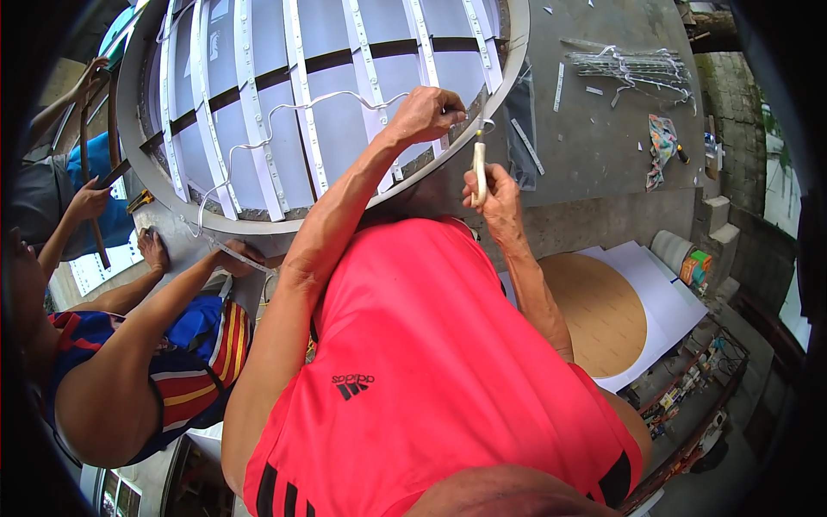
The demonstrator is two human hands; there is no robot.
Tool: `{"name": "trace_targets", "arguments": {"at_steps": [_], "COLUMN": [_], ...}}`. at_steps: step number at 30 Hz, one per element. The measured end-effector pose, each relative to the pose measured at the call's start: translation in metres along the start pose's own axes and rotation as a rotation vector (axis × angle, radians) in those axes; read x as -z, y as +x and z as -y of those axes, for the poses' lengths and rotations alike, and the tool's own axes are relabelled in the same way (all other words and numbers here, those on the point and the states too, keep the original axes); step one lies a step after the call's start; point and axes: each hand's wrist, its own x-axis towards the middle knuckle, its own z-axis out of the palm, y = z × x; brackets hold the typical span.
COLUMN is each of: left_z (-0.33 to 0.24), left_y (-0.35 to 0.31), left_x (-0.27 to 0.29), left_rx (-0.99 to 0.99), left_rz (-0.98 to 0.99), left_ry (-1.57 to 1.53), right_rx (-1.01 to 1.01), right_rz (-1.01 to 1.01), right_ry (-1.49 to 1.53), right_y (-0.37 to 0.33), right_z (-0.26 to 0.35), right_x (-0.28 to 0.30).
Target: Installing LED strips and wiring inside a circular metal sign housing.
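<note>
Several strips (250, 95) lie set at 11 o'clock; the wire (343, 93) looks unfixed. Left hand (424, 115) curls, its hold unclear; right hand (500, 200) grips a tool (479, 158).

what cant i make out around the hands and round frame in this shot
Head view: what the left hand pinches, if anything; its fingers cover it.
Head view: the working tip of the pale-handled tool in the right hand; too small.
Head view: the far side of the round frame; cut off by the upper edge.
Head view: the small parts along the white strips; too tiny.
</note>
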Motion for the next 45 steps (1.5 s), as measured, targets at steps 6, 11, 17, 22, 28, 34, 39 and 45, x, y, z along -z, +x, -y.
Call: {"name": "trace_targets", "arguments": {"at_steps": [6,11,17,22,28,34,39,45], "left_z": [0.000,0.008,0.012,0.011,0.092,0.100,0.078,0.061], "left_y": [-0.017,-0.074,-0.174,-0.271,-0.368,-0.366,-0.356,-0.348], "left_x": [0.010,0.051,0.085,0.121,0.145,0.143,0.146,0.156], "left_rx": [-0.192,0.038,0.288,0.585,0.775,0.773,0.494,0.323], "left_rz": [-0.302,-0.591,-0.796,-1.258,-1.458,-1.382,-1.470,-1.512], "left_ry": [-0.059,-0.036,0.051,0.124,0.217,0.049,-0.135,-0.268], "right_rx": [0.241,0.315,0.499,0.454,0.240,0.262,0.323,0.347], "right_rz": [-0.354,-0.254,-0.295,-0.402,-0.427,-0.555,-0.301,0.042], "right_ry": [-0.030,0.059,0.104,0.013,-0.214,-0.353,-0.109,0.054], "right_y": [0.037,0.088,0.114,0.124,0.164,0.137,0.090,0.052], "right_z": [-0.016,-0.040,-0.060,-0.065,-0.055,-0.024,-0.012,-0.011], "right_x": [0.023,0.028,0.034,0.095,0.188,0.183,0.118,0.033]}}
